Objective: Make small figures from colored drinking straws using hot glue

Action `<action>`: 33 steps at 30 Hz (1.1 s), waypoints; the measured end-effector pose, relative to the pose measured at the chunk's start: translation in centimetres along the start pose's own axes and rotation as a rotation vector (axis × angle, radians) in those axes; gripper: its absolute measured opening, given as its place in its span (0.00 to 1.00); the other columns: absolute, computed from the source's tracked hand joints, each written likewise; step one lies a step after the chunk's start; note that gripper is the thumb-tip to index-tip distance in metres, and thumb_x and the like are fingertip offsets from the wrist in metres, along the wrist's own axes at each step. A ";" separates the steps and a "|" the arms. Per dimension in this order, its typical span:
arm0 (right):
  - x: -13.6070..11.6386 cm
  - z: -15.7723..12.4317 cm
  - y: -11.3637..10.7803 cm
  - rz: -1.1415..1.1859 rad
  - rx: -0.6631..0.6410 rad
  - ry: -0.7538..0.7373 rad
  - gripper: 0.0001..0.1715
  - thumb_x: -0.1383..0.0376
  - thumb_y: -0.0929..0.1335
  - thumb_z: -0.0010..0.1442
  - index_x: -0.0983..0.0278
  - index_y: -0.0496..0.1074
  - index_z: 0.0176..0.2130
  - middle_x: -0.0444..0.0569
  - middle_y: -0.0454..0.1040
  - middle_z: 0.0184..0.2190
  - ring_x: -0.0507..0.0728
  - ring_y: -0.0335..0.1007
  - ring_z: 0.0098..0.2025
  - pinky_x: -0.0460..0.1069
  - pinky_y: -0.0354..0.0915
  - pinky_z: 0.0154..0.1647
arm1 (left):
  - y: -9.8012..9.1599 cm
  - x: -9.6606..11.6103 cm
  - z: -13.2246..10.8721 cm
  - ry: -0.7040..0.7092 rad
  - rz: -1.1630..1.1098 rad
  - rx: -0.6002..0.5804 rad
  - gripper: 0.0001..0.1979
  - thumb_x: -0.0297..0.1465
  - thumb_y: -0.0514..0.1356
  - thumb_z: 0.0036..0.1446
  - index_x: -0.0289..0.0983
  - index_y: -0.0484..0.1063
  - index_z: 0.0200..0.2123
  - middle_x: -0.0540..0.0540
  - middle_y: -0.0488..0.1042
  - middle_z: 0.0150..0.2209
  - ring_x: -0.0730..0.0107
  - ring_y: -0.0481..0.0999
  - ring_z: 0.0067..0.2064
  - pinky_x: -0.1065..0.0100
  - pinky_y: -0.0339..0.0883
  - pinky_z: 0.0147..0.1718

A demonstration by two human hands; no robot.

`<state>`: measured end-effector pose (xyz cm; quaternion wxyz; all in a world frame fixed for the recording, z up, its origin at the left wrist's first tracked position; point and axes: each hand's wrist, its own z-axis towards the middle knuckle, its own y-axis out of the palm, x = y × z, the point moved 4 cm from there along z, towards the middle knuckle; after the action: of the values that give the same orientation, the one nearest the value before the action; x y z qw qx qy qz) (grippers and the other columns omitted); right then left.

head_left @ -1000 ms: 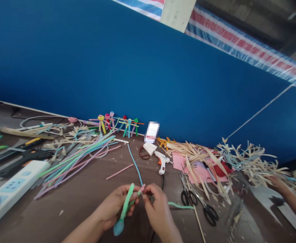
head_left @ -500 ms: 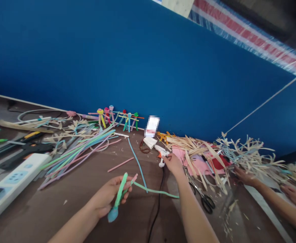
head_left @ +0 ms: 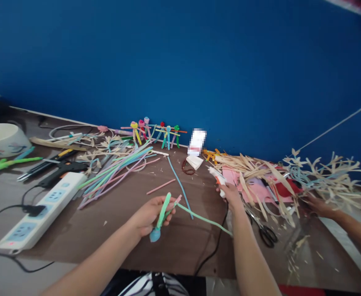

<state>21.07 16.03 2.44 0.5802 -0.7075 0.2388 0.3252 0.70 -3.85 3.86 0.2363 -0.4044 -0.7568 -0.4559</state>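
Note:
My left hand (head_left: 147, 214) is closed around a small pipe cleaner figure (head_left: 164, 210), light green with a round blue end hanging downward. A pink pipe cleaner tip (head_left: 178, 200) pokes out by my fingers, and a long thin green strand (head_left: 206, 219) runs from there toward my right forearm. In my right hand (head_left: 233, 198) is a white and orange hot glue gun (head_left: 216, 176), gripped by its handle with the nozzle pointing away to the upper left. Its black cord (head_left: 219, 242) trails down the table. A blue pipe cleaner (head_left: 182, 190) and a short pink piece (head_left: 161, 186) lie between my hands.
Several pipe cleaner figures (head_left: 168, 135) stand against the blue wall. Left are a pipe cleaner bundle (head_left: 118, 172), a black glue gun (head_left: 63, 169), a power strip (head_left: 49, 211) and a white bowl (head_left: 4, 139). Right are scissors (head_left: 267, 235), dried strips (head_left: 245, 164) and another person's hand (head_left: 319, 205).
My right hand has gone from fingers at the glue gun to a grip round its handle, and the gun has shifted right. My left hand still holds the figure. The camera view has turned.

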 end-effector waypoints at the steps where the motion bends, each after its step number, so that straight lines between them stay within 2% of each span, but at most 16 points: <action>1: 0.2 -0.8 -0.5 0.058 0.017 -0.019 0.15 0.60 0.58 0.51 0.68 0.66 0.30 0.47 0.69 0.18 0.49 0.62 0.17 0.43 0.54 0.14 | 0.0 0.0 0.1 -0.015 0.010 0.001 0.15 0.32 0.63 0.43 0.34 0.65 0.34 0.52 0.67 0.21 0.81 0.65 0.19 0.77 0.58 0.17; 3: 0.4 -2.6 -1.3 0.153 0.061 -0.056 0.16 0.59 0.57 0.52 0.68 0.64 0.35 0.47 0.69 0.21 0.49 0.62 0.17 0.43 0.55 0.15 | -0.1 0.0 0.4 -0.038 0.035 0.004 0.15 0.32 0.63 0.43 0.34 0.64 0.35 0.52 0.67 0.21 0.81 0.65 0.19 0.77 0.58 0.17; 5: 0.2 -4.4 -1.7 0.249 0.070 -0.109 0.16 0.59 0.61 0.50 0.66 0.61 0.38 0.45 0.70 0.22 0.49 0.63 0.19 0.43 0.58 0.18 | 0.0 0.0 0.8 -0.046 0.059 0.010 0.15 0.33 0.63 0.42 0.34 0.64 0.34 0.52 0.67 0.21 0.80 0.65 0.19 0.77 0.58 0.16; 8: -1.1 -6.8 -1.5 0.394 -0.050 -0.217 0.18 0.61 0.65 0.47 0.64 0.58 0.38 0.45 0.71 0.26 0.50 0.65 0.22 0.45 0.62 0.21 | 0.2 0.1 1.3 -0.043 0.094 -0.007 0.14 0.33 0.63 0.41 0.33 0.65 0.32 0.52 0.67 0.21 0.80 0.64 0.19 0.77 0.58 0.16; 12: -3.4 -8.6 -1.1 0.330 -0.164 -0.315 0.17 0.64 0.64 0.49 0.63 0.57 0.40 0.50 0.70 0.35 0.52 0.68 0.28 0.47 0.64 0.26 | 0.7 0.4 1.5 -0.047 0.148 -0.045 0.14 0.35 0.63 0.41 0.33 0.66 0.30 0.52 0.67 0.21 0.82 0.63 0.18 0.78 0.58 0.16; 15: -4.6 -9.2 -1.2 0.208 -0.158 -0.399 0.16 0.66 0.64 0.50 0.63 0.58 0.40 0.49 0.70 0.35 0.54 0.68 0.33 0.47 0.64 0.32 | 0.8 0.6 1.3 -0.055 0.182 -0.049 0.14 0.36 0.63 0.42 0.33 0.67 0.30 0.52 0.66 0.21 0.82 0.63 0.18 0.78 0.58 0.15; 18: -5.2 -9.5 -1.2 0.138 -0.152 -0.448 0.15 0.67 0.63 0.49 0.62 0.60 0.40 0.48 0.70 0.34 0.54 0.68 0.34 0.47 0.63 0.33 | 0.7 0.7 1.1 -0.054 0.200 -0.040 0.15 0.37 0.62 0.42 0.33 0.68 0.31 0.52 0.66 0.21 0.82 0.63 0.18 0.79 0.58 0.15; 25: -5.9 -10.3 -1.5 0.061 -0.143 -0.488 0.15 0.68 0.62 0.50 0.63 0.59 0.41 0.49 0.70 0.35 0.54 0.68 0.35 0.47 0.63 0.35 | 0.5 0.7 1.1 -0.066 0.207 -0.027 0.17 0.36 0.63 0.40 0.32 0.69 0.34 0.51 0.67 0.22 0.81 0.64 0.19 0.78 0.59 0.16; 33: -6.1 -10.6 -2.0 -0.003 -0.135 -0.483 0.16 0.68 0.62 0.50 0.62 0.60 0.42 0.49 0.70 0.36 0.55 0.68 0.35 0.48 0.63 0.35 | 0.4 0.8 1.4 -0.103 0.186 -0.038 0.13 0.32 0.62 0.42 0.32 0.69 0.32 0.50 0.68 0.21 0.80 0.65 0.18 0.77 0.60 0.16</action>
<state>20.26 5.88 9.48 0.5723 -0.6467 0.0700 0.4994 0.63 -2.21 4.01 0.2306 -0.5005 -0.7183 -0.4248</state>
